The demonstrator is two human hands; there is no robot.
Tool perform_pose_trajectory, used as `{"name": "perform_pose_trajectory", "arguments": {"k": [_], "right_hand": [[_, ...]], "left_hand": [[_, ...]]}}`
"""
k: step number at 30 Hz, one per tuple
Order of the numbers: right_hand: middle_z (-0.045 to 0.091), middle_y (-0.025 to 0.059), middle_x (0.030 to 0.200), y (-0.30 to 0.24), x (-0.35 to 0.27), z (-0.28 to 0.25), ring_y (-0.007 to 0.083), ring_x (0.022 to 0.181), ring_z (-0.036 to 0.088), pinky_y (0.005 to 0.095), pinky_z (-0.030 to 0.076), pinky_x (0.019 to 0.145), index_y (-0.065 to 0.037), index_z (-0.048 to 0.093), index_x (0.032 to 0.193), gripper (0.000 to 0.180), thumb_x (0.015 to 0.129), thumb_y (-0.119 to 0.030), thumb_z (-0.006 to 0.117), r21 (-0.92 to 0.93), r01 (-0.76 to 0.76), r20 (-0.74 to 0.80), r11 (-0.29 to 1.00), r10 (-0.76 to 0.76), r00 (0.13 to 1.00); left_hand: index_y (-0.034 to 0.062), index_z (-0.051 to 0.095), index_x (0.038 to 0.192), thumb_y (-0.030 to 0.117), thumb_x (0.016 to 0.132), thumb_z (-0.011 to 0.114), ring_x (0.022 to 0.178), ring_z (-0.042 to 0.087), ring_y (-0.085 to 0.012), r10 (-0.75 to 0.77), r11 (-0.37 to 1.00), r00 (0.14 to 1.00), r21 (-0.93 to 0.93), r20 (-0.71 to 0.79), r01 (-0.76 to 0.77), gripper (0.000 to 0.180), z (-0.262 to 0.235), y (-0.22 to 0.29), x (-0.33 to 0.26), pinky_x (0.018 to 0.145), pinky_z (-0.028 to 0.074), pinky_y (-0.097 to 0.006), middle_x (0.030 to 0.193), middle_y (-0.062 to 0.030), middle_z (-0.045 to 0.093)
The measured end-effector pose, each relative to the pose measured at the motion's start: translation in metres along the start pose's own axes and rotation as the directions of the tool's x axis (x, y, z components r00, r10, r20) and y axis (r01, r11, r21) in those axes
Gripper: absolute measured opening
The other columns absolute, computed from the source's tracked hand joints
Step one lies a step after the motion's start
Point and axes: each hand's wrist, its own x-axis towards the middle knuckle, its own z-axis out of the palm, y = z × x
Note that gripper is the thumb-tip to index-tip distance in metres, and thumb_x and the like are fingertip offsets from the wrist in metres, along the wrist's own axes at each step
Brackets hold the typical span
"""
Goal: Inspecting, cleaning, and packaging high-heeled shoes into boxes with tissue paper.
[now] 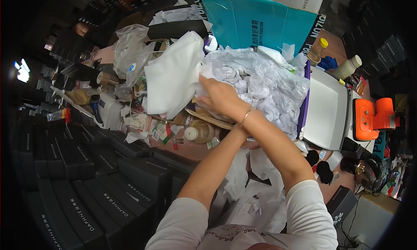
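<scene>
white, thin sheets (pixel 171 78) stand in a loose, flopping stack toward the far left of the pinkish worktop (pixel 342 182) in the head view, just left of an open box with a purple rim (pixel 305 103). the right hand (pixel 220 97) reaches across to them, its fingers half bent and drawn close together, the tips at the stack's right edge (whether they pinch it, i cannot tell). the left forearm (pixel 208 174) passes under the right wrist, which wears a thin bracelet (pixel 246 114); the left hand is hidden there, so its state cannot be told.

crumpled white paper (pixel 260 82) fills the box, and a teal panel (pixel 249 26) rises behind it. a clear plastic bag (pixel 130 54) lies left of the sheets. a capped jar (pixel 200 131) stands by the worktop's near edge, and an orange device (pixel 365 119) sits toward its right edge.
</scene>
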Motion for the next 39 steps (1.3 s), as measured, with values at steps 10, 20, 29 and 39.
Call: {"name": "perform_pose_trajectory", "arguments": {"k": [10, 20, 29, 39], "right_hand": [[0.061, 0.0135, 0.084, -0.042, 0.008, 0.049, 0.0341, 0.084, 0.06, 0.0421, 0.049, 0.072, -0.003, 0.057, 0.09, 0.026, 0.074, -0.018, 0.071, -0.01, 0.279, 0.108, 0.96, -0.276, 0.955], [0.064, 0.0165, 0.097, 0.027, -0.026, 0.046, 0.0317, 0.092, 0.064, 0.0461, 0.052, 0.076, -0.002, 0.064, 0.101, 0.024, 0.081, -0.015, 0.057, -0.456, 0.196, 0.437, 0.868, 0.027, 0.899], [0.067, 0.0188, 0.086, 0.049, -0.004, -0.001, 0.0351, 0.076, 0.066, 0.043, 0.053, 0.065, -0.002, 0.067, 0.08, 0.017, 0.073, -0.016, 0.061, -0.396, -0.11, -0.005, 0.912, 0.118, 0.993], [0.063, 0.0002, 0.098, 0.148, -0.07, -0.068, 0.01, 0.087, 0.057, 0.0262, 0.045, 0.08, -0.003, 0.062, 0.108, 0.024, 0.084, -0.01, 0.066, 0.871, -0.325, 0.074, 0.368, 0.556, 0.828]], "left_hand": [[0.0034, 0.07, 0.09, 0.02, 0.079, 0.06, 0.089, 0.066, -0.0364, -0.165, 0.985, 0.984, -0.039, 0.063, 0.167, 0.022, -0.015, 0.011, -0.009, 0.079, 0.051, -0.045, 0.092, -0.0204, 0.068], [0.006, 0.071, 0.094, 0.027, 0.082, 0.062, 0.094, 0.065, -0.0339, -0.168, 0.985, 0.985, 0.039, 0.029, 0.167, 0.026, -0.003, 0.014, -0.002, 0.081, 0.052, -0.043, 0.098, -0.0174, 0.068], [0.0078, 0.071, 0.098, 0.032, 0.083, 0.063, 0.098, 0.065, -0.0321, -0.203, 0.978, 0.979, 0.051, 0.009, 0.202, 0.03, -0.003, 0.015, -0.004, 0.083, 0.052, -0.04, 0.103, -0.0152, 0.068], [0.0037, 0.07, 0.09, 0.032, 0.08, 0.068, 0.091, 0.066, -0.0332, -0.146, 0.986, 0.988, -0.088, -0.043, 0.142, 0.03, -0.018, 0.022, -0.015, 0.079, 0.052, -0.042, 0.093, -0.0179, 0.069]]}}
